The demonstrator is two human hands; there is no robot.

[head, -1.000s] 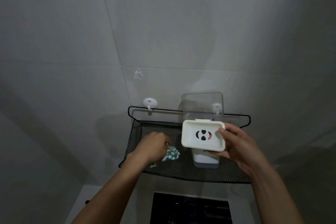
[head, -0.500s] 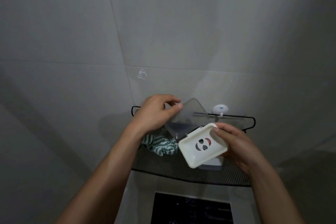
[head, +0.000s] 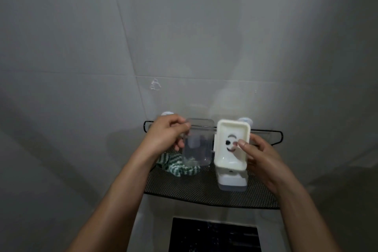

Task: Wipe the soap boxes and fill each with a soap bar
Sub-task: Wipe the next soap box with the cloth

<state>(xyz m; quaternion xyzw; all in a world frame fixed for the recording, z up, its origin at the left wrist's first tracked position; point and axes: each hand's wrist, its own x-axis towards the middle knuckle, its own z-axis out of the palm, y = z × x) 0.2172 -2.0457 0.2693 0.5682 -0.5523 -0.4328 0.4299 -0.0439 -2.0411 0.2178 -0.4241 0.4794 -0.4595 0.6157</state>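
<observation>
A white soap box tray [head: 230, 155] with a panda face print stands upright in the air above the shelf. My right hand [head: 259, 155] grips it, thumb inside on the print, fingers behind. Its clear hinged lid [head: 197, 147] swings out to the left, and my left hand [head: 165, 135] pinches the lid's upper left edge. A second box [head: 232, 182], white over a clear base, sits on the shelf below the tray. A green and white striped cloth [head: 177, 166] lies on the shelf behind the lid. No soap bar is visible.
A black mesh shelf [head: 204, 190] with a wire rail hangs on the grey tiled wall from two white hooks [head: 245, 119]. A clear hook [head: 155, 85] sticks to the wall above. A dark rectangular opening [head: 212, 235] lies below the shelf.
My left hand left the cloth and took hold of the clear lid. My right hand turned the white tray from flat to upright and raised it. The lid swung open to the left.
</observation>
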